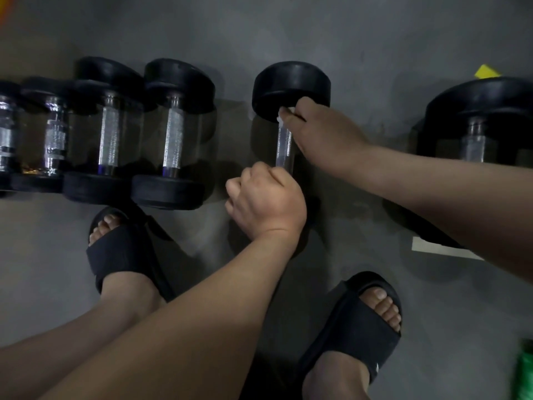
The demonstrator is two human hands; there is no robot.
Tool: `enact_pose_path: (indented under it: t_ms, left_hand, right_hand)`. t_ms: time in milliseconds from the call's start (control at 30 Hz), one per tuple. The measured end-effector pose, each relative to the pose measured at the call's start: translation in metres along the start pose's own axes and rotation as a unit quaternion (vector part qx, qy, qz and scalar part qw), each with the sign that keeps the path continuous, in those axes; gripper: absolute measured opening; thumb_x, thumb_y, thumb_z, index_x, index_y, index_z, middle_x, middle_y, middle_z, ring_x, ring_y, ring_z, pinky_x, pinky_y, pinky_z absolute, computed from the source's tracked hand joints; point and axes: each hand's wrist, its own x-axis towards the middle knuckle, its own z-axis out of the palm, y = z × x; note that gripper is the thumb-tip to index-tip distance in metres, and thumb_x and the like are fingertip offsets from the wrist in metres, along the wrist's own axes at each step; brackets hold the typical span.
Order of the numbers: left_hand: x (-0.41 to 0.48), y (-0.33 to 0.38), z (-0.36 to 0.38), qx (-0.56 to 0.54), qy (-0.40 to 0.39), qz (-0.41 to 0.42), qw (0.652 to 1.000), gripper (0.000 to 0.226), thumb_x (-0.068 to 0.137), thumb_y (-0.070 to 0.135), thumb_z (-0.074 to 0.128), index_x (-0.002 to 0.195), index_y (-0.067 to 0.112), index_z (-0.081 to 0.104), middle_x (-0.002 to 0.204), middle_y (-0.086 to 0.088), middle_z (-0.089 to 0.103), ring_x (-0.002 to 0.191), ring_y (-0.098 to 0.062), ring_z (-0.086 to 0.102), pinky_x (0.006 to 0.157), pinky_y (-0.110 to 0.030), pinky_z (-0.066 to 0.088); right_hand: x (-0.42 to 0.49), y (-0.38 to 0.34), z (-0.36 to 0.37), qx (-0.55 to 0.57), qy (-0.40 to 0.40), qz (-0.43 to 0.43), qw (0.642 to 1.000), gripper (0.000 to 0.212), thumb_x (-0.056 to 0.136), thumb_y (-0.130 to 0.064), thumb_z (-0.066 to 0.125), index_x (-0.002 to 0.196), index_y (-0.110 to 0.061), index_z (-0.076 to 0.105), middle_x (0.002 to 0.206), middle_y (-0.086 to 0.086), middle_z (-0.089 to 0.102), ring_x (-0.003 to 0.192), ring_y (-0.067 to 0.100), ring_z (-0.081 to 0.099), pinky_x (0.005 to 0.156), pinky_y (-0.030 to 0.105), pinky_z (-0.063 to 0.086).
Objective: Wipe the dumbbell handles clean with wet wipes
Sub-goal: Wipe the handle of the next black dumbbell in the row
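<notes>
White wipe (283,114) on dumbbell handle (284,147)

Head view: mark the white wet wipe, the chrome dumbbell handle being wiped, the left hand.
white wet wipe (281,116): head view, exposed bunched edge.
chrome dumbbell handle (284,148): head view, bare middle of bar.
left hand (268,200): head view, back of hand.

A grey floor (375,30) fills the view. A black right sandal (354,321) stands on it, toes showing. A black left sandal (121,249) stands well to the left of the right sandal and farther forward. A white strip (441,248) lies beyond the right sandal, to its right. A yellow scrap (487,71) lies far beyond it. A blurred green thing (525,370) sits right of it, at the frame's edge.
</notes>
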Motion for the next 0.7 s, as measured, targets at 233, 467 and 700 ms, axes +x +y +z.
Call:
enact_pose_path:
  t_ms: [233, 467, 700]
  left_hand:
    - [-0.001, 0.002, -0.001, -0.003, -0.010, -0.005, 1.000, 0.029, 0.098, 0.030, 0.038, 0.095, 0.021, 0.065, 0.108, 0.002, 0.063, 0.111, -0.023, 0.047, 0.098, -0.043, 0.036]
    - [0.028, -0.015, -0.014, -0.131, -0.023, -0.033, 0.991, 0.034, 0.098, 0.021, 0.038, 0.104, 0.007, 0.069, 0.116, -0.013, 0.061, 0.112, -0.030, 0.045, 0.093, -0.028, 0.029]
    - [0.040, -0.017, -0.011, -0.096, -0.037, -0.064, 0.993, 0.029, 0.100, 0.019, 0.039, 0.108, 0.009, 0.065, 0.124, -0.012, 0.060, 0.119, -0.033, 0.045, 0.094, -0.032, 0.032]
  right_hand:
    - [-0.009, 0.011, 0.010, 0.030, -0.005, 0.003, 1.000, 0.045, 0.103, -0.014, 0.048, 0.147, -0.006, 0.047, 0.116, 0.018, 0.056, 0.086, 0.035, 0.056, 0.067, 0.033, 0.033]
    - [-0.013, 0.004, 0.011, 0.166, 0.052, 0.064, 0.983, 0.034, 0.101, -0.020, 0.054, 0.131, -0.011, 0.064, 0.097, 0.012, 0.062, 0.080, 0.029, 0.060, 0.066, 0.029, 0.041]
    - [-0.031, -0.003, 0.023, 0.188, 0.060, -0.060, 0.978, 0.027, 0.096, -0.016, 0.056, 0.115, -0.005, 0.071, 0.090, 0.018, 0.064, 0.072, 0.036, 0.063, 0.063, 0.040, 0.054]
